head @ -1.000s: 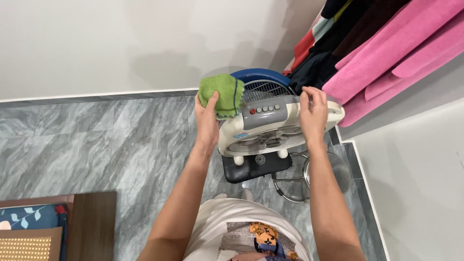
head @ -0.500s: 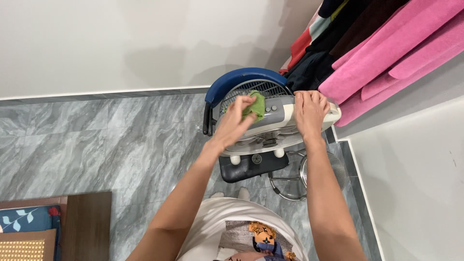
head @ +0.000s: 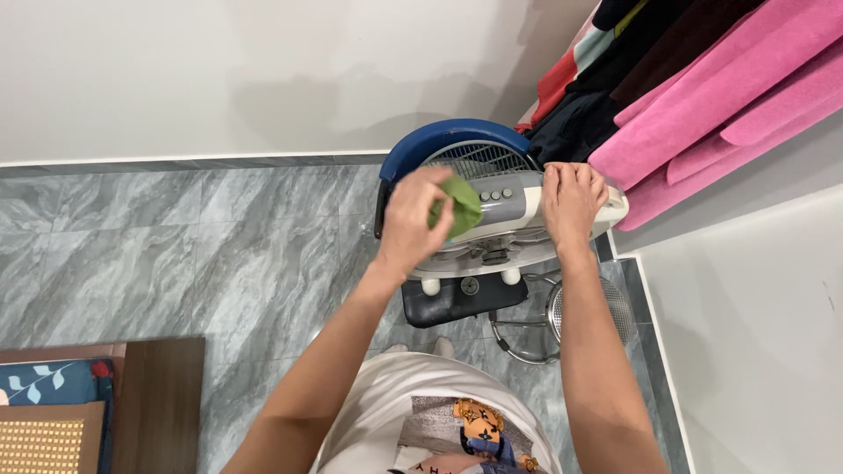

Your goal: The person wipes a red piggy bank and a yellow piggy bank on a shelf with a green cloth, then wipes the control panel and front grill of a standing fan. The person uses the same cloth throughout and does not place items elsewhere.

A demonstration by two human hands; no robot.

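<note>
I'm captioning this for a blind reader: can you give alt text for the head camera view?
Seen from above, a person's left hand presses a green cloth onto the grey control panel of a white and blue box fan, while the right hand grips the fan's top edge. The fan sits on a black stool over a grey marble floor, beside hanging pink towels.

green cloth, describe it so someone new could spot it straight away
Find the white box fan with its blue rim on the stool by the wall. The left hand presses a bunched green cloth onto its grey control panel. It is the only green thing there; the hanging towels nearby are pink.
</note>
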